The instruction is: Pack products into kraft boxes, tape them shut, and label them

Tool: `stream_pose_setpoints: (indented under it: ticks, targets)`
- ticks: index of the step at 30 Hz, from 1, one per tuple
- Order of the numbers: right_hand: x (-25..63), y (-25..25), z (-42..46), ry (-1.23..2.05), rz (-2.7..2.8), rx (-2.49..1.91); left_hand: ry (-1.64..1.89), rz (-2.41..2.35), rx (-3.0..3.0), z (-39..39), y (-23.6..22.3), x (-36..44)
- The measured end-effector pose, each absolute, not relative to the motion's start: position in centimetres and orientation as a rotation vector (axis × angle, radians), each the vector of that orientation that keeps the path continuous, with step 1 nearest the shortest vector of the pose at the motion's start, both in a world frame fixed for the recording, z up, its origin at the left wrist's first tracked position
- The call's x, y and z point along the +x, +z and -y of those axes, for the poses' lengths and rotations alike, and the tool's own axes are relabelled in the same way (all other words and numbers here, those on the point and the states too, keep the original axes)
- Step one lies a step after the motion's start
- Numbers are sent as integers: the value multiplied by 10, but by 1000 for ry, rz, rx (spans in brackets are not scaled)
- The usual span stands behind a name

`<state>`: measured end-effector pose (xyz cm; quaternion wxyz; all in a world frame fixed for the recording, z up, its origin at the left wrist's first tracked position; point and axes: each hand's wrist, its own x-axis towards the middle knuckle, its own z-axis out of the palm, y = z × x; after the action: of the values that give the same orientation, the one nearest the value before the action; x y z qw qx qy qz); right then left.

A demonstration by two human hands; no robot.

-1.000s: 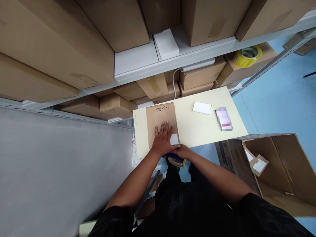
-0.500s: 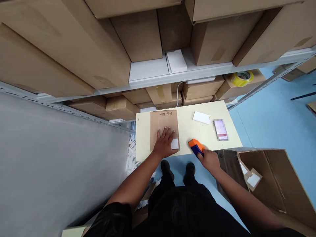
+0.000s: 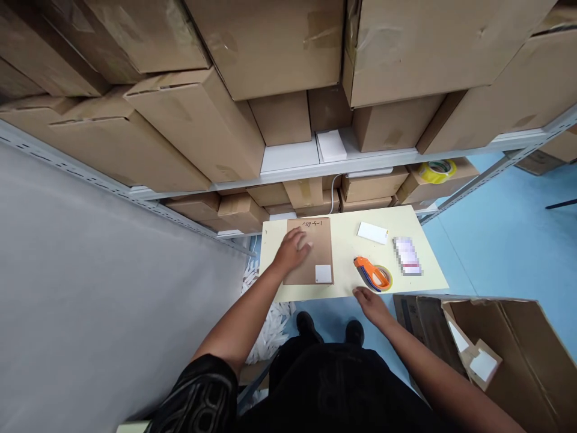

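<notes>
A flat brown cardboard box (image 3: 315, 255) lies on the cream table, with handwriting near its far edge and a white label (image 3: 323, 273) at its near right corner. My left hand (image 3: 292, 249) is over the box's left side, fingers apart and slightly bent, holding nothing. At the table's front edge, my right hand (image 3: 372, 305) is empty, its fingers loosely curved and apart from the tape dispenser. That orange and blue tape dispenser (image 3: 368, 269), with a yellowish tape roll (image 3: 388, 280) in it, rests on the table just beyond my right hand.
A small white box (image 3: 372, 233) and a blurred-out phone-like item (image 3: 408, 255) lie on the table (image 3: 345, 240). Behind stands a shelf (image 3: 288, 171) packed with cartons, a yellow tape roll (image 3: 437, 171) among them. An open carton (image 3: 518, 337) stands at lower right.
My right hand has let go of the tape dispenser and drawn back to the table's edge. My left hand has shifted left and up on the box, uncovering the label. The view has tilted upward.
</notes>
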<state>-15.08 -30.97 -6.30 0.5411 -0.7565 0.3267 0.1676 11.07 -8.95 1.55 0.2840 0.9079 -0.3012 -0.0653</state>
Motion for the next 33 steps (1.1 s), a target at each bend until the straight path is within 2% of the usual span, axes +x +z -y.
stream_pose_setpoints:
  ticks: [2,4,8,11,20,28,33]
  targets:
    - [-144,-59,279,484,-844,-1249,-166,759,2487,93,17,147]
    - [-129,-55,250,461,-853,-910,-197,724,2548,98,13,183]
    - [-94,-48,218,329,-908,-706,-429,739,2563,105,-5,226]
    - [-78,-43,217,252,-989,-708,-578,734,2536,97,-17,227]
    - [-28,-32,260,-11,-1106,-920,-499,502,2483,19,-27,160]
    - [-27,-37,274,116,-1053,-1315,-513,338,2194,-29,-45,91]
    - [-45,-35,277,116,-1110,-1409,-819,212,1979,-41,-47,77]
